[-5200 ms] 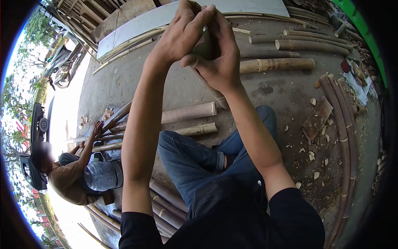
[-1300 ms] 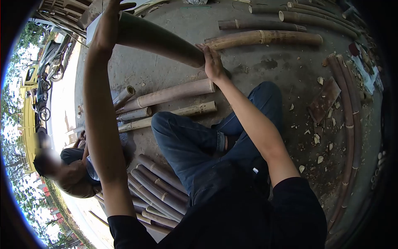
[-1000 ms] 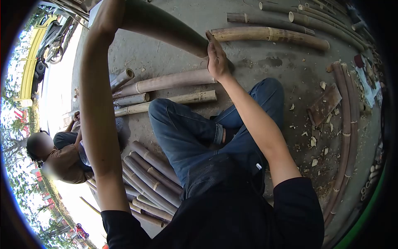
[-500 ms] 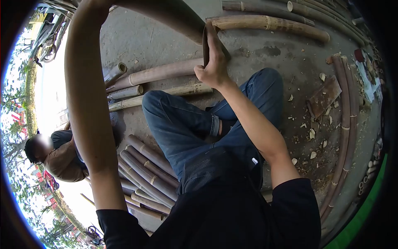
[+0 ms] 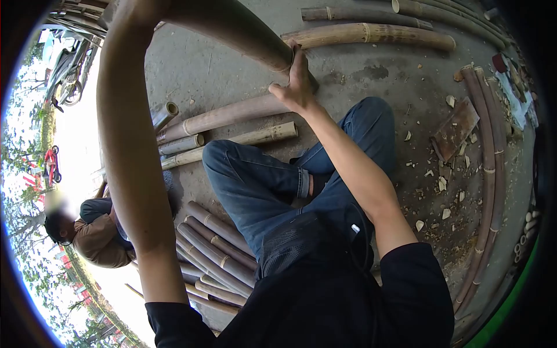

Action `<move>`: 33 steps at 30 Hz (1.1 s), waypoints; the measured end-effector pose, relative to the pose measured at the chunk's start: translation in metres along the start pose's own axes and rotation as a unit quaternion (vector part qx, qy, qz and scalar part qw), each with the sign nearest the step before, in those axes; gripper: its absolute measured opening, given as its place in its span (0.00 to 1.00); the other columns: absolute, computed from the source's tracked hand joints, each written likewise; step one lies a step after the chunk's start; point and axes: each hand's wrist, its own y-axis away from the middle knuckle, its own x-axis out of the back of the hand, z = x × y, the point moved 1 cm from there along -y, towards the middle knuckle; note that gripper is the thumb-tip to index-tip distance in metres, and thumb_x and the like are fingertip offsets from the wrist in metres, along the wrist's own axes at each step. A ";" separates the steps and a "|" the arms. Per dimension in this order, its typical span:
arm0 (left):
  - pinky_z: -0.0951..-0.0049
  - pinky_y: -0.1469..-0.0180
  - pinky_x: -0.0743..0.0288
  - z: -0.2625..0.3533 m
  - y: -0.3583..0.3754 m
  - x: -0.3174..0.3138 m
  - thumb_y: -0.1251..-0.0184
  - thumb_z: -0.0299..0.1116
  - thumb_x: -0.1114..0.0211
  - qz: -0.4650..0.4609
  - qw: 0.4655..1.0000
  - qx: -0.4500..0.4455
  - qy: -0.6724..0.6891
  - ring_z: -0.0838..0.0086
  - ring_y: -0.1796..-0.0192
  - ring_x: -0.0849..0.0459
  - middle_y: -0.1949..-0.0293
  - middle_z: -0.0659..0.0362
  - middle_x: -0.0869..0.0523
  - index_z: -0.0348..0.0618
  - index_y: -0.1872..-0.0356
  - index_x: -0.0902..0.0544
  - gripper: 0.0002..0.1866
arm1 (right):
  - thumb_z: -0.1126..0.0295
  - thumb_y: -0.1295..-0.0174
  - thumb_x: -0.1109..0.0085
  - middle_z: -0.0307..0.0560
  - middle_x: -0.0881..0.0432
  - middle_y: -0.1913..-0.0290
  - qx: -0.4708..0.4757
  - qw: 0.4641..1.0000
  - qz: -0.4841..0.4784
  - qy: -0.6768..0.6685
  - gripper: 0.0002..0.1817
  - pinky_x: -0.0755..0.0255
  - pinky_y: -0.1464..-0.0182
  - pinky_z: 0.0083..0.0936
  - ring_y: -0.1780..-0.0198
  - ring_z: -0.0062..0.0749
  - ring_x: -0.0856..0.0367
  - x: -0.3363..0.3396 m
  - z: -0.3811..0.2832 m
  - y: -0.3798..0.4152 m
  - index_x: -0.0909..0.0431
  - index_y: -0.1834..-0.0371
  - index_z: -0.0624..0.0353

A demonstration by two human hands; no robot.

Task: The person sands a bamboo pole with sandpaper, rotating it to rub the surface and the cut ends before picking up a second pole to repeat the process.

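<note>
A thick brown bamboo pole (image 5: 232, 32) slants down from the top edge toward the middle, held off the floor. Near its lower end my right hand (image 5: 299, 87) grips it, thumb pointing left and the fingers partly hidden by the pole. My left hand (image 5: 138, 8) is at the top edge, beside the pole's upper part. The frame cuts off most of that hand, so its fingers do not show clearly. Below the pole are my crossed legs in jeans (image 5: 243, 174).
Bamboo poles (image 5: 371, 33) lie behind, with more poles (image 5: 232, 116) beyond my knees. Cut pieces (image 5: 217, 246) are stacked at my left. A rusty plate (image 5: 455, 130), chips and long bamboo lengths (image 5: 484, 174) lie right. Another person (image 5: 98, 235) sits at left.
My right hand has turned, and its fingers have gone from stretched flat at the pole's end to closed around it. The camera view has shifted slightly.
</note>
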 end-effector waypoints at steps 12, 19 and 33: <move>0.69 0.40 0.30 0.025 0.041 -0.014 0.31 0.46 0.34 0.029 0.980 -0.097 -0.170 0.63 0.47 0.17 0.53 0.48 0.13 0.27 0.55 0.13 0.24 | 0.65 0.28 0.49 0.59 0.35 0.20 0.021 0.999 -0.040 -0.028 0.41 0.47 0.20 0.40 0.20 0.47 0.38 0.023 -0.009 -0.023 0.51 0.14 0.66; 0.68 0.41 0.28 0.011 0.021 -0.011 0.30 0.45 0.34 0.032 0.981 -0.089 -0.172 0.64 0.47 0.16 0.54 0.49 0.11 0.27 0.51 0.13 0.24 | 0.39 0.22 0.58 0.66 0.31 0.30 0.163 0.983 -0.003 0.081 0.40 0.37 0.28 0.54 0.29 0.61 0.31 0.025 0.049 -0.026 0.36 0.24 0.64; 0.70 0.37 0.31 0.011 0.018 -0.012 0.28 0.44 0.40 -0.004 0.995 -0.072 -0.063 0.67 0.45 0.16 0.53 0.51 0.11 0.33 0.48 0.12 0.23 | 0.44 0.17 0.65 0.59 0.14 0.58 -0.055 0.984 0.123 -0.120 0.32 0.23 0.51 0.46 0.55 0.56 0.14 -0.003 0.023 -0.028 0.19 0.47 0.63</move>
